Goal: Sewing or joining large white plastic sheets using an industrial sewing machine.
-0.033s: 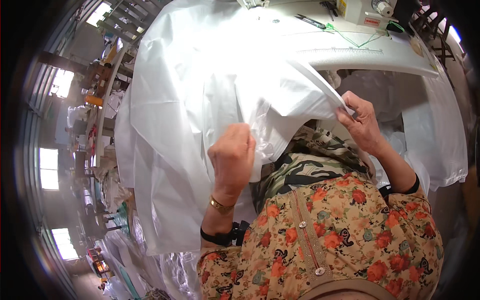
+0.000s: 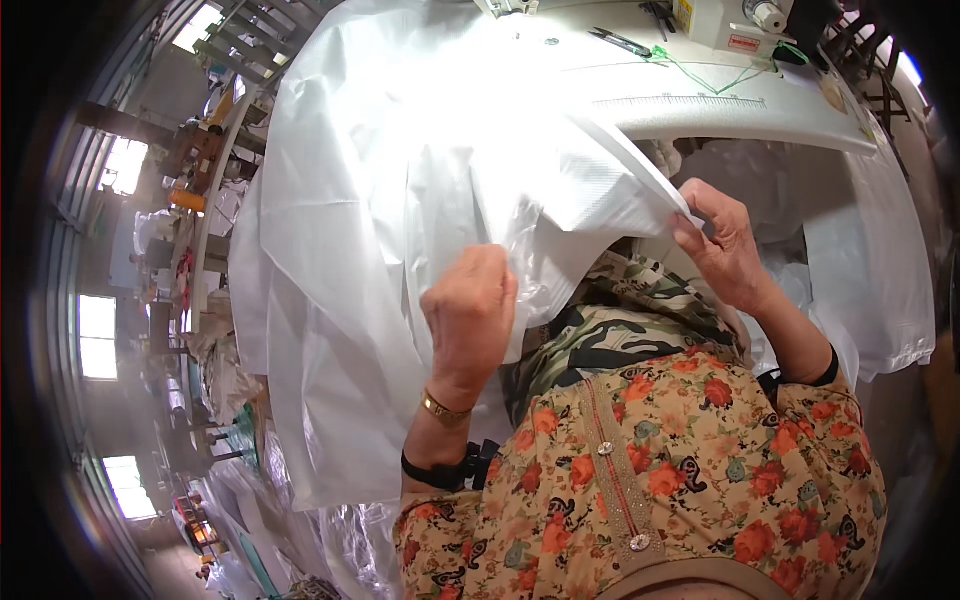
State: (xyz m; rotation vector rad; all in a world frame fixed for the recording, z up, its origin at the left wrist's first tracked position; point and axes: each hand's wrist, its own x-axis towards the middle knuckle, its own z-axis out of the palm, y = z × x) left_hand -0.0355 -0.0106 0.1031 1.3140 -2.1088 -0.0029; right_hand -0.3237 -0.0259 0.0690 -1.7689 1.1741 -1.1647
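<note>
A large sheet of thin white plastic drapes over the work table and hangs down its left side. My left hand is closed in a fist over the sheet's near part, gripping a fold of it. The fingertips of that hand are turned away, so the exact hold is hidden. At the sheet's right corner, my right hand pinches the edge between thumb and fingers. Between the two hands the plastic lifts in a ridged, slightly crumpled span. A glare of light washes out its far part.
The white table edge carries a printed ruler scale. Thread snips and loose green thread lie behind it. A pale machine housing with a knob stands at the far right. More clear plastic hangs at the right.
My left hand has shifted very slightly to the right. My right hand keeps its pinch on the sheet's edge, almost unmoved.
</note>
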